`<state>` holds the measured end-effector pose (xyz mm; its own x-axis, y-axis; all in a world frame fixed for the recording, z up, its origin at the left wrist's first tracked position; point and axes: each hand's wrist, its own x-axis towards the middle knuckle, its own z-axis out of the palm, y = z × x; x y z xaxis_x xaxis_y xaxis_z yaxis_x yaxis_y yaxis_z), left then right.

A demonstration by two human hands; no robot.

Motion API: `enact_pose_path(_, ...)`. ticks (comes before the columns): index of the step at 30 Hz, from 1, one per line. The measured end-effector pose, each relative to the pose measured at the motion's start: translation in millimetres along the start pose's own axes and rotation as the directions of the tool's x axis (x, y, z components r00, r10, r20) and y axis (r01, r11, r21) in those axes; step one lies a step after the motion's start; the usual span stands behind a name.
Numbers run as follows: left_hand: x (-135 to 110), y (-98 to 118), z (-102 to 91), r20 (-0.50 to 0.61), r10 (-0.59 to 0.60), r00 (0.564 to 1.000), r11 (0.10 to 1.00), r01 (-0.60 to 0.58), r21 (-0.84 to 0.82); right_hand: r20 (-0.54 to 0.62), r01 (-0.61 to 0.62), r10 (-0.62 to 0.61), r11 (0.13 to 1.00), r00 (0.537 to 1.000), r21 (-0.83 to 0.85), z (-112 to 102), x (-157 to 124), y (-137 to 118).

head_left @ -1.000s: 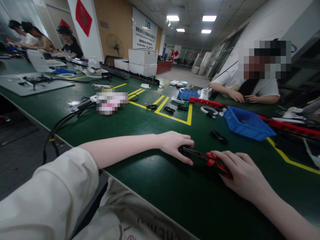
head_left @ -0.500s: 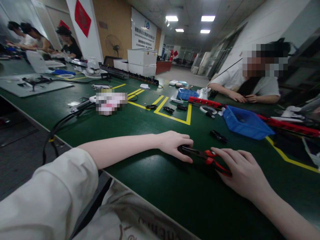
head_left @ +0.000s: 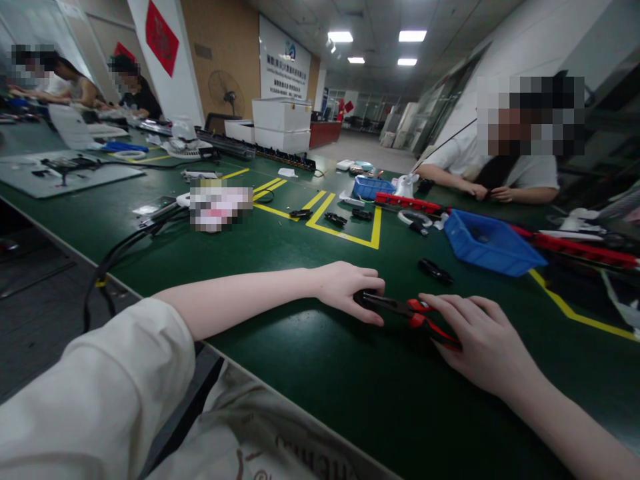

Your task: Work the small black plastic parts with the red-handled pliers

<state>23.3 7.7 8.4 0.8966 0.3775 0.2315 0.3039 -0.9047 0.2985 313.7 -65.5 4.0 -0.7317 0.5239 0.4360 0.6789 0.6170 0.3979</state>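
Note:
My right hand (head_left: 480, 343) is closed around the red and black handles of a pair of pliers (head_left: 417, 313). The jaws point left and reach a small black part (head_left: 361, 297), which my left hand (head_left: 347, 290) holds between thumb and fingers just above the green table (head_left: 280, 387). Fingers partly hide that part, so its exact kind does not show. Another black part (head_left: 435, 271) lies on the table beyond the pliers. Farther off, similar black pieces (head_left: 335, 219) rest in and beside a yellow taped outline (head_left: 345, 235).
A blue bin (head_left: 493, 243) stands at the right by a red rail (head_left: 580, 247). A smaller blue basket (head_left: 371, 187) is farther back. Cables (head_left: 117, 257) hang over the table's left edge near a pink item (head_left: 217, 210). A co-worker (head_left: 500, 177) sits across the table.
Both hands, the pliers and the black part keep nearly the same pose. The whole view has shifted very slightly.

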Motion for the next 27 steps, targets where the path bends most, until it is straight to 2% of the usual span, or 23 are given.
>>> enact_pose_path(10,0.3,1.5,-2.3,0.030,-0.030,0.999,0.999,0.031,-0.025,0.022,-0.047,0.046,0.996,0.999,0.079,0.2,-0.6,-1.6)
enact_pose_path(27,0.7,1.1,-2.9,0.038,-0.050,0.998,0.999,0.051,-0.017,-0.007,-0.046,0.047,0.993,0.999,0.110,-0.8,1.4,-1.7)
